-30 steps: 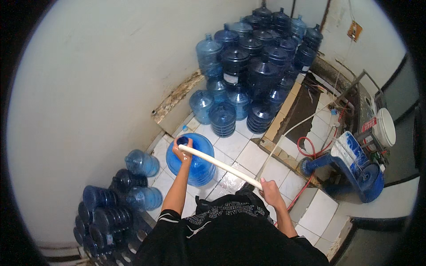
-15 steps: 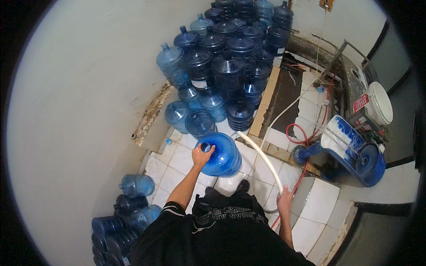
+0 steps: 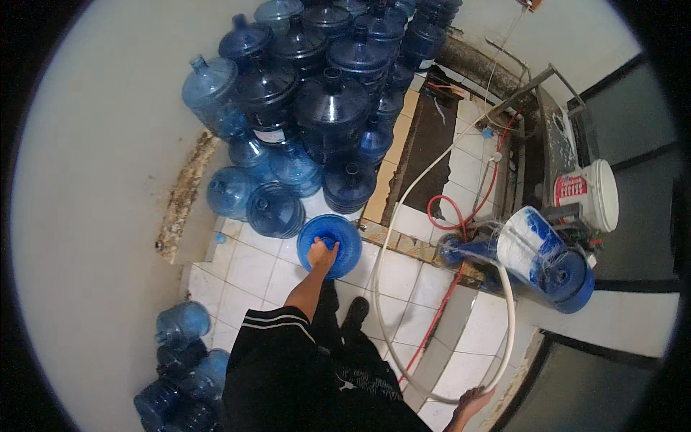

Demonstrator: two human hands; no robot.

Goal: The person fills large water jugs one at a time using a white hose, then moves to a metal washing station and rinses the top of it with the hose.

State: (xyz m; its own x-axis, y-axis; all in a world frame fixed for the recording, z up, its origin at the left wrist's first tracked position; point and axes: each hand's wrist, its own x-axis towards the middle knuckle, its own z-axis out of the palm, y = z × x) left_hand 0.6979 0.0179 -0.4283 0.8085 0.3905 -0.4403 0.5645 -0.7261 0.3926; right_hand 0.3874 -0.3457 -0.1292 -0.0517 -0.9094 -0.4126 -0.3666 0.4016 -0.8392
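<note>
A blue water jug (image 3: 348, 229) stands on the tiled floor near my feet. My left hand (image 3: 323, 255) is closed round its neck, seen from above. Down at the right, my right hand (image 3: 473, 403) grips a cream-white hose (image 3: 509, 317). The hose bends up from that hand to a free end beside a blue-and-white tub (image 3: 531, 237), where thin streaks of water spray out. Its other length loops across the floor to the left and back toward the far wall.
Many blue jugs (image 3: 332, 108) crowd the far left; several more (image 3: 183, 324) lie at the near left. A red hose (image 3: 450, 299) crosses the tiles. At right are a white bucket (image 3: 604, 194), a metal frame (image 3: 533, 86) and a raised tiled step (image 3: 479, 317).
My right hand has swung the hose from beside the jug out to the right, and water now sprays by the tub. The jug has tipped more upright under my left hand. The view has shifted.
</note>
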